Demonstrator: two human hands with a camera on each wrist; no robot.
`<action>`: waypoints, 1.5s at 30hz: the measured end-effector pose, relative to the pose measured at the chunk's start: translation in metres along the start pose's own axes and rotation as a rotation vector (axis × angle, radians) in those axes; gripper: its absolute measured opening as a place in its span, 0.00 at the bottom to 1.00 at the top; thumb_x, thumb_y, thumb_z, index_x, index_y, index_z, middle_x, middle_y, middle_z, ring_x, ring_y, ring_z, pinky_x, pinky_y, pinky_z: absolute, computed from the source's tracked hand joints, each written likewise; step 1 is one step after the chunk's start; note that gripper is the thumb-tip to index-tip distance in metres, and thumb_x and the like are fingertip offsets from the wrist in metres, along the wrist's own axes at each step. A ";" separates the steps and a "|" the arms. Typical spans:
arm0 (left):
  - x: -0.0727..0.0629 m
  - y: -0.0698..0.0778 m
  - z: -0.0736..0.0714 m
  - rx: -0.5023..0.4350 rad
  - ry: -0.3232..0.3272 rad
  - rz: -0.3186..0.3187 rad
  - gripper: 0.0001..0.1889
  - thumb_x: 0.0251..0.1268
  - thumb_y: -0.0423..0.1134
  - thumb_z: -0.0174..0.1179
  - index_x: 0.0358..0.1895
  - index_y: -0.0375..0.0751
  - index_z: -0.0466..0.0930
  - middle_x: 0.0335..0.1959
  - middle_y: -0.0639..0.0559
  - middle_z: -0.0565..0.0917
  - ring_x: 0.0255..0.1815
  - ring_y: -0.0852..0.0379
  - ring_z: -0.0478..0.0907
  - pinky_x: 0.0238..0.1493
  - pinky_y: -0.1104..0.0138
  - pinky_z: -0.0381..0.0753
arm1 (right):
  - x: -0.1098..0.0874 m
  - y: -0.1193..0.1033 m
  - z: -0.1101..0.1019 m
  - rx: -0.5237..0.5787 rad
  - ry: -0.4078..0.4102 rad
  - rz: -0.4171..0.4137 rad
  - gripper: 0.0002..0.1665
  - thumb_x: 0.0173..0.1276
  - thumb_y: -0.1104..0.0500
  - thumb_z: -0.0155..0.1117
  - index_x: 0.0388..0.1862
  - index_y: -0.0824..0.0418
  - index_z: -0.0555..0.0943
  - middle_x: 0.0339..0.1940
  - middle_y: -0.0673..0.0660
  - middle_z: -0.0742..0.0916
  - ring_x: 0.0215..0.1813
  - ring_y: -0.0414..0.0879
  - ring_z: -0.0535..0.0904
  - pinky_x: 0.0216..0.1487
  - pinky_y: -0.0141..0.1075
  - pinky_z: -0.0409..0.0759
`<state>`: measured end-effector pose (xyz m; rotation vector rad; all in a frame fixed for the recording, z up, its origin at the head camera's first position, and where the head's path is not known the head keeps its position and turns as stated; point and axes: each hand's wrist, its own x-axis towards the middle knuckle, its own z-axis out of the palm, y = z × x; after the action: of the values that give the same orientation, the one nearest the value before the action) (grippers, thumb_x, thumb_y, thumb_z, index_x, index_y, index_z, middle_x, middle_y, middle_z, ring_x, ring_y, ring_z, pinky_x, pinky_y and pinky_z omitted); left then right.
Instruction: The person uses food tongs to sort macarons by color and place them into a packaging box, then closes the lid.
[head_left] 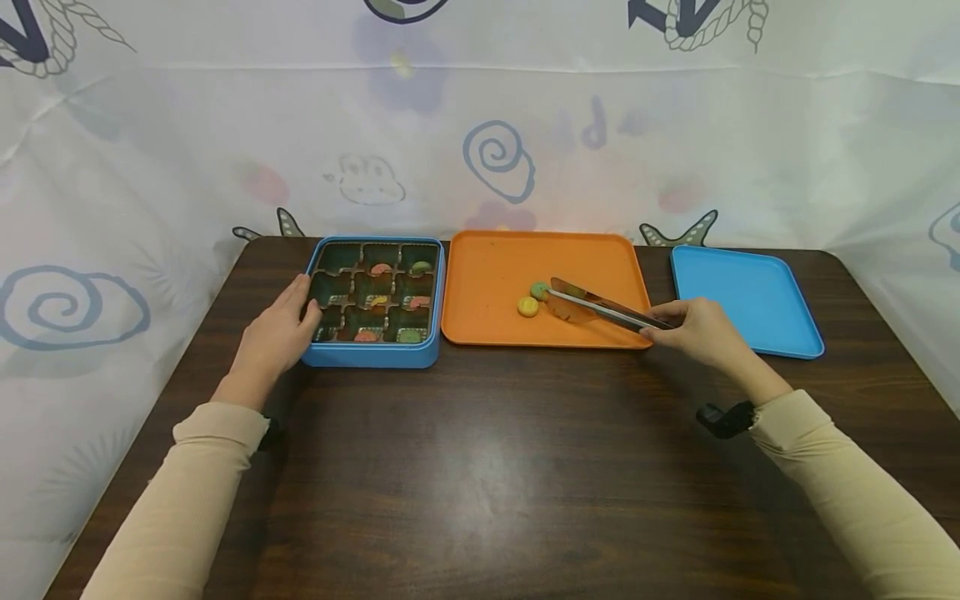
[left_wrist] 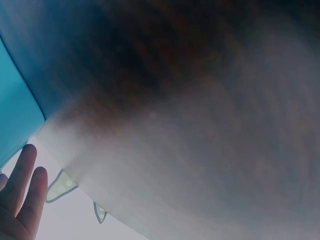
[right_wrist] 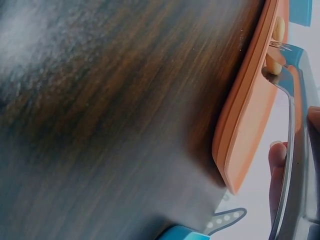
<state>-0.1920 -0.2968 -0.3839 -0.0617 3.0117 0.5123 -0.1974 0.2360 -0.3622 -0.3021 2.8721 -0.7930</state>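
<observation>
My right hand (head_left: 693,329) grips metal tongs (head_left: 611,312) above the orange tray (head_left: 495,258). The tongs' arms are spread, their tips right by a small green macaron-like piece (head_left: 539,290). A yellow one (head_left: 528,307) lies just in front of it on the tray. In the right wrist view the tongs (right_wrist: 295,125) reach over the tray's edge toward two rounded pieces. My left hand (head_left: 279,329) rests with extended fingers along the left side of a blue box (head_left: 371,357). Inside the box, a dark divided insert holds several pink, green and yellow pieces, one to a compartment.
A light blue tray (head_left: 750,300) lies right of the orange tray, behind my right hand. The box and trays stand along the back of a dark wooden table (head_left: 480,467). A white printed cloth (head_left: 525,125) hangs directly behind the table.
</observation>
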 end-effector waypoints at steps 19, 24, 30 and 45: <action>0.001 0.001 -0.003 0.020 -0.026 0.010 0.34 0.76 0.51 0.29 0.77 0.38 0.36 0.78 0.37 0.44 0.74 0.30 0.50 0.70 0.37 0.52 | 0.005 -0.013 -0.015 -0.005 0.038 -0.003 0.27 0.66 0.51 0.63 0.57 0.68 0.79 0.50 0.72 0.84 0.38 0.55 0.80 0.31 0.37 0.75; 0.001 0.000 -0.004 -0.006 -0.044 0.008 0.34 0.75 0.52 0.28 0.77 0.39 0.34 0.78 0.38 0.42 0.75 0.30 0.49 0.70 0.35 0.49 | 0.010 -0.024 -0.021 0.004 0.060 -0.027 0.27 0.67 0.51 0.62 0.57 0.68 0.79 0.49 0.71 0.85 0.48 0.60 0.80 0.43 0.48 0.79; 0.001 -0.003 -0.005 -0.041 -0.045 0.028 0.33 0.74 0.49 0.26 0.77 0.39 0.34 0.78 0.39 0.41 0.75 0.31 0.47 0.70 0.36 0.49 | 0.017 -0.045 -0.027 0.015 0.047 -0.017 0.29 0.67 0.48 0.61 0.61 0.65 0.77 0.54 0.70 0.82 0.53 0.61 0.78 0.50 0.53 0.78; 0.001 -0.011 -0.009 -0.031 -0.162 0.074 0.37 0.72 0.55 0.26 0.75 0.44 0.23 0.78 0.44 0.28 0.76 0.29 0.44 0.64 0.27 0.48 | 0.048 -0.108 -0.018 0.141 0.053 -0.064 0.26 0.66 0.53 0.63 0.60 0.63 0.78 0.60 0.67 0.81 0.60 0.59 0.76 0.57 0.52 0.77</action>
<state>-0.1934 -0.3102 -0.3786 0.0849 2.8572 0.5425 -0.2311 0.1431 -0.2947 -0.3622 2.8481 -1.0247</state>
